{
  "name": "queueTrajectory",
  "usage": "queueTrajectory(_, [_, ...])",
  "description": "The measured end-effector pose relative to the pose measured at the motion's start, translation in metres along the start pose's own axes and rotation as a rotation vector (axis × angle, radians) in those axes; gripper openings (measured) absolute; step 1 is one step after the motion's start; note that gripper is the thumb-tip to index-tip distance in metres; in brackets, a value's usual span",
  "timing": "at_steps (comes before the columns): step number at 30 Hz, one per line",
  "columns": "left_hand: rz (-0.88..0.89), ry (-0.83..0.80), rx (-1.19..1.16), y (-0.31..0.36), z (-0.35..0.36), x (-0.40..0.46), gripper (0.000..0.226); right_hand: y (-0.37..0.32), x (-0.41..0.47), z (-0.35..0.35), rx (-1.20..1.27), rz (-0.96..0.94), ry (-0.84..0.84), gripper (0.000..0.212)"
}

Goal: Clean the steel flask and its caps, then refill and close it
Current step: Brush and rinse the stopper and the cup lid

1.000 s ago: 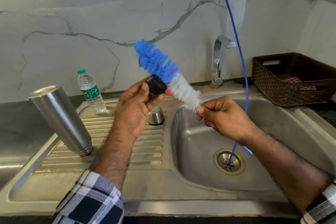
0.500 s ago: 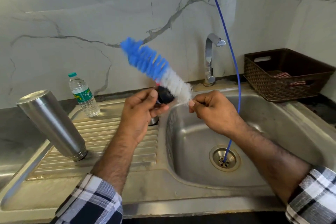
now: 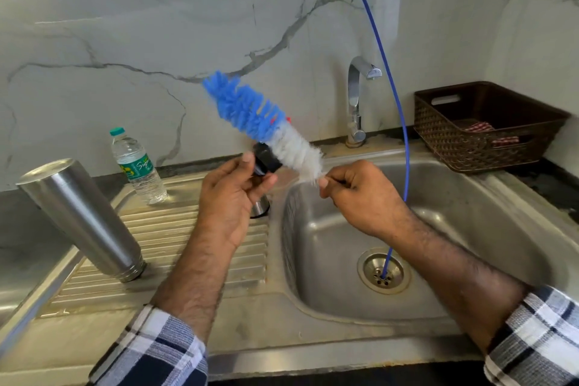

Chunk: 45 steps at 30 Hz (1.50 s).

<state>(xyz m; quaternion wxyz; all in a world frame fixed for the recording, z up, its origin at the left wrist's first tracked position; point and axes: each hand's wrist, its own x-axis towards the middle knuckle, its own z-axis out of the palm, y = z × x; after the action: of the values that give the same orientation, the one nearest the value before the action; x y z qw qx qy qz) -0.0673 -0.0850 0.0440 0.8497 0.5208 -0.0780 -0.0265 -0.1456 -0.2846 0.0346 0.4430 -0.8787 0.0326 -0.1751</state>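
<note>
The left hand [image 3: 230, 197] holds a small black cap [image 3: 265, 159] between the thumb and the curled fingers, above the edge between the draining board and the basin. The right hand [image 3: 357, 194] has its fingers closed around the handle end of a bottle brush [image 3: 263, 125], just over the sink [image 3: 488, 197]. The brush points up and to the left, and its white bristles touch the black cap; the blue bristles are higher.

The steel flask [image 3: 81, 219] stands upside down and tilted on the draining board [image 3: 175, 238], its mouth on the ribs. A second cap [image 3: 260, 207], of steel, sits on the board behind the left hand, partly hidden. A plastic water bottle [image 3: 138, 166] with a green lid stands at the back, with some water inside. A thin blue tube [image 3: 398, 110] goes down into the sink drain [image 3: 383, 273]. The brown basket [image 3: 482, 131] on the right holds a red checked cloth [image 3: 479, 127].
</note>
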Motion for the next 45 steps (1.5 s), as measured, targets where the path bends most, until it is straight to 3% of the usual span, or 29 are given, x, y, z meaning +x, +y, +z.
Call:
queueTrajectory(3, [-0.003,0.060,-0.099,0.012,-0.011,0.008,0.019,0.009,-0.003,-0.007,-0.068,0.059,-0.084,0.032])
queueTrajectory(9, [-0.024,-0.032,0.123,-0.010,0.008,-0.006,0.021,-0.004,0.003,0.006,0.007,-0.086,0.126,0.031])
queueTrajectory(14, [-0.037,0.143,-0.045,0.005,-0.010,0.005,0.015,0.003,-0.006,0.003,-0.131,0.004,-0.033,0.032])
queueTrajectory(19, [-0.012,-0.031,0.176,-0.013,0.011,-0.009,0.021,-0.005,0.005,0.008,-0.057,-0.053,0.145,0.035])
queueTrajectory(24, [-0.029,0.016,-0.020,0.001,-0.015,0.009,0.019,0.003,-0.006,-0.005,-0.025,0.020,-0.113,0.031])
queueTrajectory(29, [-0.069,-0.233,0.132,-0.009,-0.005,0.002,0.028,-0.010,0.002,-0.004,0.160,0.014,-0.022,0.033])
queueTrajectory(35, [-0.039,-0.255,-0.026,0.003,-0.016,0.008,0.031,0.008,-0.006,-0.021,0.417,0.131,-0.331,0.038])
queueTrajectory(40, [-0.067,-0.315,0.024,-0.005,-0.006,-0.001,0.032,0.000,-0.001,-0.009,0.479,0.082,-0.255,0.039])
queueTrajectory(45, [-0.023,-0.187,-0.188,0.007,-0.017,0.009,0.043,0.005,-0.007,-0.012,0.409,0.113,-0.312,0.037])
